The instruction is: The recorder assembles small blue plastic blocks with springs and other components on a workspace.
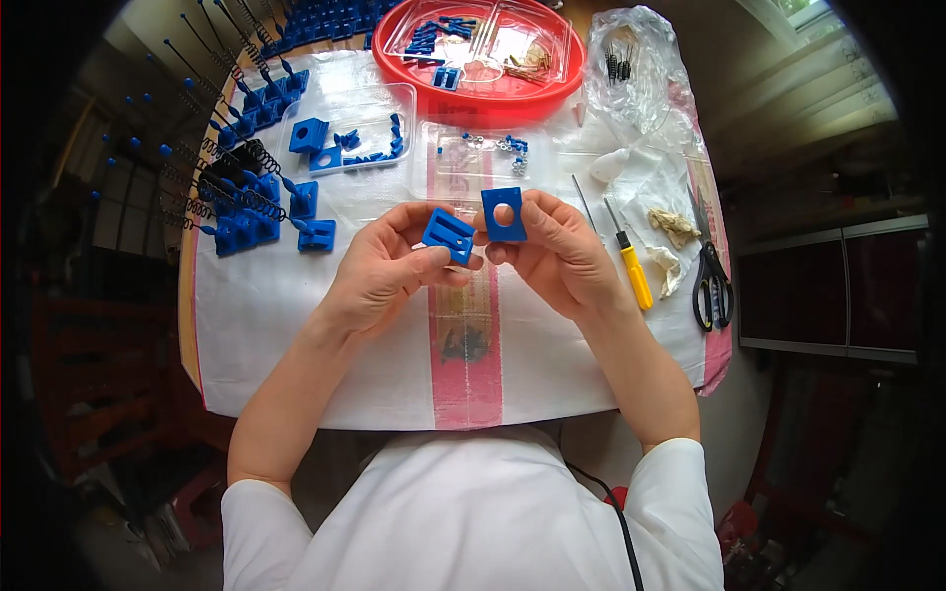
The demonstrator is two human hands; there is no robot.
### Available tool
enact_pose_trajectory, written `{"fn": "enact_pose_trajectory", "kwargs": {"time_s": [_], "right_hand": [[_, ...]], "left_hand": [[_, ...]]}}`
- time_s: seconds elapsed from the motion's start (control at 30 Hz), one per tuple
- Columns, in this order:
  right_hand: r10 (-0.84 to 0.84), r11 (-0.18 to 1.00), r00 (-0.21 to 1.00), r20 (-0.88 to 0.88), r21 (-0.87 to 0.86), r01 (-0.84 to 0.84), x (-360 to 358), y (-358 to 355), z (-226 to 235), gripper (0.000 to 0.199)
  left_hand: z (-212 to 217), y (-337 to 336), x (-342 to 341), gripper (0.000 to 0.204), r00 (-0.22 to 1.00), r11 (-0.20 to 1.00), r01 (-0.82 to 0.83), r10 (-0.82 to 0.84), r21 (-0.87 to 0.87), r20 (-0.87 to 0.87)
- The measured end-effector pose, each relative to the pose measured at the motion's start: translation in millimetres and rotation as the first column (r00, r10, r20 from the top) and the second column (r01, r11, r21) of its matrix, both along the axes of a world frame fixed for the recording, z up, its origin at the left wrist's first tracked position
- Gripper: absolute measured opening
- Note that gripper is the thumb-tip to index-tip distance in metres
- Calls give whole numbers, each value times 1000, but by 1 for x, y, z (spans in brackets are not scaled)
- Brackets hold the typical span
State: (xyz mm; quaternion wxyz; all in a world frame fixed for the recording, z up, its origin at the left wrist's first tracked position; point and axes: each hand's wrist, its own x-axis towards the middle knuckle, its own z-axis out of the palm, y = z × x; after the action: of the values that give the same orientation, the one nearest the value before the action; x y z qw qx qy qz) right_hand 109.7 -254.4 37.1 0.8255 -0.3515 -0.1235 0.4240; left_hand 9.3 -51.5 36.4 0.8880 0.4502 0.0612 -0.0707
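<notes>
In the head view, your left hand (379, 271) pinches a slotted blue block (449, 234) between thumb and fingers, tilted. Your right hand (564, 246) grips a blue plate with a round hole (506, 234), its holed face toward you. Both pieces are held up over the middle of the worktop (370, 389), just beside each other; I cannot tell whether their edges touch.

You seem to be at the stage of matching or checking two parts, with no fastening visible between them. If they are to join, the next move calls for turning the block until its faces meet the plate squarely, so keep your fingertips off the mating edges (the block sits rather deep in your left grip).

Beyond your hands, a clear lid (431, 179) carries small metal and blue pieces, and a yellow-handled screwdriver (637, 276) lies near your right forearm, should fastening call for either.
</notes>
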Motion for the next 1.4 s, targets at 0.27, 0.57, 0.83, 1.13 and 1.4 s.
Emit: {"fn": "enact_pose_trajectory", "kwargs": {"time_s": [0.27,0.57,0.83,1.13,1.4], "right_hand": [[-39,998,982,185,-37,46,5,-5,9,17],[3,969,925,381,-231,92,5,-7,22,16],[121,877,357,926,-268,399,5,5,45,20],[243,843,-270,932,-64,535,-1,10,46,19],[312,830,-340,887,-81,552,-5,7,43,23]], "left_hand": [[-4,-1,-2,59,1000,987,30,-28,-157,14],[-2,-2,-1,40,999,921,21,-32,-389,-22],[-7,-6,-3,36,997,895,14,-44,-445,-58],[-23,-10,-2,39,994,866,62,-99,-496,-49],[-26,-14,-1,40,991,835,53,-111,-548,-73]]}}
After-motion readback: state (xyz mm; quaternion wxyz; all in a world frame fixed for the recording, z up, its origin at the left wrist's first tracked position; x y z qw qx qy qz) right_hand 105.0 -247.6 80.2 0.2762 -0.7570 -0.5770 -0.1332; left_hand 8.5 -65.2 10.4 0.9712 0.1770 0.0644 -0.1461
